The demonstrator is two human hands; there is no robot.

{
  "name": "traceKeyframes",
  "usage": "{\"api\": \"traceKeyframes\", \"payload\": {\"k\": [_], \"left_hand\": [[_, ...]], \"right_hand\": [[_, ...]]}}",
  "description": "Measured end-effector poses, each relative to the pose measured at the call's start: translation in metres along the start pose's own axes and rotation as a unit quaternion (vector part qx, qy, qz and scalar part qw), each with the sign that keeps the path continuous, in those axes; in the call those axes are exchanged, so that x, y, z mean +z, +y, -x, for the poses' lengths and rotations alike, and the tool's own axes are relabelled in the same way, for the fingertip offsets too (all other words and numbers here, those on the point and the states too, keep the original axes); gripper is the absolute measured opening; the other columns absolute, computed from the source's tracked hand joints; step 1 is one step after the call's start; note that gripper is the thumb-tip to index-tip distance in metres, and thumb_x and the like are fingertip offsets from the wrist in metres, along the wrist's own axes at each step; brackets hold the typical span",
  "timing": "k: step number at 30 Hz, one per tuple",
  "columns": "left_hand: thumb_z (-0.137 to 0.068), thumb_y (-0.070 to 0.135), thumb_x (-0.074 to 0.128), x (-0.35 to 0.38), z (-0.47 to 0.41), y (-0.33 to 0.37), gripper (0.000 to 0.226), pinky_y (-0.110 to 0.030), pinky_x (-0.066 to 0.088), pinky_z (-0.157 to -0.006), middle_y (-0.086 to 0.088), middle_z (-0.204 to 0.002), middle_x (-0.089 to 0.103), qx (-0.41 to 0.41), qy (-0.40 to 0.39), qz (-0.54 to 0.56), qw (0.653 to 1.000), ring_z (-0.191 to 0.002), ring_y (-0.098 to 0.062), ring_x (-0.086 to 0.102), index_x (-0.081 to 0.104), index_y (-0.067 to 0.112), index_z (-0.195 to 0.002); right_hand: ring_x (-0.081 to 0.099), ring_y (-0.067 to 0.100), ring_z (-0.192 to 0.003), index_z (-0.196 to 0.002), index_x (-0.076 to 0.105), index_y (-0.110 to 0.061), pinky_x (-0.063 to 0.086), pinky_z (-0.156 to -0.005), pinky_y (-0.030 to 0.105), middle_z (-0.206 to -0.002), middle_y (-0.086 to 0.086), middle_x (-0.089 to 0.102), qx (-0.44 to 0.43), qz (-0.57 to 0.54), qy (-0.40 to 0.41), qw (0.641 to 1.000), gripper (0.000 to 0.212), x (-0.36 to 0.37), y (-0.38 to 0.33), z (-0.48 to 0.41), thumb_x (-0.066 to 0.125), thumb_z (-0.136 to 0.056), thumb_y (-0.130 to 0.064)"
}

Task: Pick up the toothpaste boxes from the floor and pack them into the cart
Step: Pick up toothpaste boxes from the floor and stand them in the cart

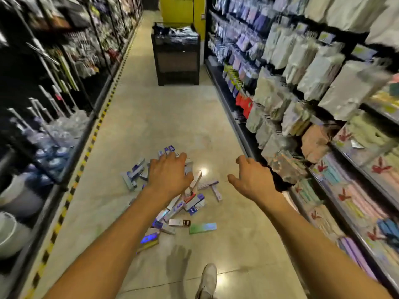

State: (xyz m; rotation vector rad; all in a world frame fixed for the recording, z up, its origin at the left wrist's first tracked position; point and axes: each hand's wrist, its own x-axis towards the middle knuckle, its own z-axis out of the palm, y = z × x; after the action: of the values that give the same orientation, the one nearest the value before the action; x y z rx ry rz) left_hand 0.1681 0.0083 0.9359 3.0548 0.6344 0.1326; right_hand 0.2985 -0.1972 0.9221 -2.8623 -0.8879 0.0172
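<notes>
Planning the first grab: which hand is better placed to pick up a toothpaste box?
Left. The left hand is open over the pile of toothpaste boxes; the right hand, also open, sits beside it over bare floor.

Toothpaste boxes (pixel 194 203): the pile's 12 o'clock part is hidden behind the left hand (pixel 169 176) and its forearm; print too small to read.
Shelf goods (pixel 313 67): at 3 and 9 o'clock, smeared by blur.
Black cart (pixel 176 61): at 12 o'clock, its load indistinct.
Shoe (pixel 207 279): at 6 o'clock, cut by the bottom edge.
</notes>
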Motion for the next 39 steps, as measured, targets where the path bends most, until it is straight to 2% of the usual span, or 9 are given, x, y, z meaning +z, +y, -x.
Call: {"api": "traceKeyframes", "payload": {"k": [4, 9, 13, 17, 20, 22, 28, 36, 39], "left_hand": [[-0.091, 0.056, 0.050, 0.014, -0.048, -0.024, 0.054, -0.040, 0.044, -0.084, -0.009, -0.120, 0.060, -0.010, -0.005, -0.008, 1.000, -0.110, -0.031, 0.057, 0.050, 0.023, -0.133], [-0.091, 0.054, 0.049, 0.040, -0.110, -0.054, 0.055, -0.038, 0.046, -0.083, -0.008, -0.118, 0.062, -0.032, -0.023, 0.012, 0.999, -0.107, -0.031, 0.060, 0.049, 0.025, -0.138], [-0.091, 0.047, 0.051, 0.079, -0.150, -0.080, 0.054, -0.042, 0.047, -0.087, -0.010, -0.118, 0.063, -0.038, -0.065, 0.019, 0.997, -0.109, -0.034, 0.060, 0.050, 0.023, -0.139], [-0.084, 0.050, 0.048, 0.137, -0.183, -0.107, 0.060, -0.046, 0.054, -0.073, -0.015, -0.103, 0.067, -0.009, -0.093, 0.036, 0.995, -0.090, -0.039, 0.065, 0.062, 0.012, -0.129], [-0.088, 0.050, 0.057, 0.189, -0.217, -0.124, 0.063, -0.044, 0.053, -0.083, -0.013, -0.120, 0.062, 0.000, -0.161, 0.015, 0.987, -0.103, -0.036, 0.062, 0.050, 0.015, -0.140], [-0.087, 0.049, 0.060, 0.229, -0.237, -0.134, 0.063, -0.044, 0.053, -0.082, -0.013, -0.122, 0.061, 0.011, -0.175, 0.014, 0.984, -0.105, -0.036, 0.061, 0.049, 0.014, -0.139], [-0.084, 0.055, 0.060, 0.399, -0.283, -0.161, 0.062, -0.041, 0.046, -0.075, -0.007, -0.113, 0.061, 0.057, -0.207, -0.031, 0.976, -0.094, -0.032, 0.062, 0.052, 0.019, -0.133], [-0.071, 0.042, 0.078, 0.705, -0.293, -0.160, 0.065, -0.041, 0.048, -0.069, -0.012, -0.104, 0.063, 0.085, -0.263, 0.004, 0.961, -0.087, -0.034, 0.062, 0.057, 0.013, -0.125], [-0.075, 0.040, 0.075, 0.820, -0.271, -0.156, 0.064, -0.044, 0.048, -0.074, -0.014, -0.112, 0.061, 0.093, -0.282, -0.007, 0.955, -0.094, -0.036, 0.061, 0.054, 0.011, -0.128]], "right_hand": [[0.061, 0.032, -0.107, -0.132, 0.047, -0.019, 0.049, -0.085, 0.042, -0.119, 0.009, 0.061, -0.009, 0.004, -0.020, 1.000, 0.056, 0.023, -0.007, -0.063, 0.055, -0.091, -0.057], [0.061, 0.031, -0.107, -0.132, 0.048, -0.021, 0.048, -0.086, 0.042, -0.119, 0.008, 0.061, -0.028, -0.002, -0.040, 0.999, 0.056, 0.051, -0.014, -0.139, 0.058, -0.090, -0.055], [0.062, 0.031, -0.105, -0.134, 0.049, -0.020, 0.048, -0.085, 0.043, -0.119, 0.008, 0.062, -0.031, -0.002, -0.063, 0.998, 0.057, 0.090, -0.019, -0.189, 0.059, -0.090, -0.056], [0.061, 0.033, -0.104, -0.131, 0.050, -0.020, 0.047, -0.083, 0.043, -0.117, 0.009, 0.063, -0.013, -0.023, -0.101, 0.995, 0.057, 0.145, -0.027, -0.224, 0.061, -0.088, -0.056], [0.061, 0.031, -0.105, -0.133, 0.052, -0.020, 0.047, -0.085, 0.042, -0.118, 0.007, 0.063, 0.017, -0.018, -0.124, 0.992, 0.059, 0.196, -0.030, -0.245, 0.061, -0.087, -0.057], [0.062, 0.030, -0.103, -0.133, 0.052, -0.021, 0.046, -0.087, 0.042, -0.117, 0.006, 0.063, 0.037, -0.009, -0.139, 0.990, 0.060, 0.236, -0.032, -0.257, 0.062, -0.086, -0.058], [0.062, 0.032, -0.104, -0.129, 0.058, -0.020, 0.045, -0.098, 0.047, -0.116, 0.006, 0.063, 0.070, -0.043, -0.170, 0.982, 0.060, 0.396, -0.018, -0.280, 0.072, -0.080, -0.051], [0.060, 0.030, -0.107, -0.133, 0.058, -0.022, 0.044, -0.097, 0.044, -0.124, 0.005, 0.061, 0.067, -0.075, -0.229, 0.968, 0.070, 0.687, 0.028, -0.278, 0.082, -0.073, -0.047], [0.059, 0.030, -0.107, -0.135, 0.057, -0.021, 0.043, -0.099, 0.043, -0.124, 0.005, 0.060, 0.051, -0.066, -0.246, 0.966, 0.073, 0.794, 0.045, -0.265, 0.081, -0.072, -0.047]]}}
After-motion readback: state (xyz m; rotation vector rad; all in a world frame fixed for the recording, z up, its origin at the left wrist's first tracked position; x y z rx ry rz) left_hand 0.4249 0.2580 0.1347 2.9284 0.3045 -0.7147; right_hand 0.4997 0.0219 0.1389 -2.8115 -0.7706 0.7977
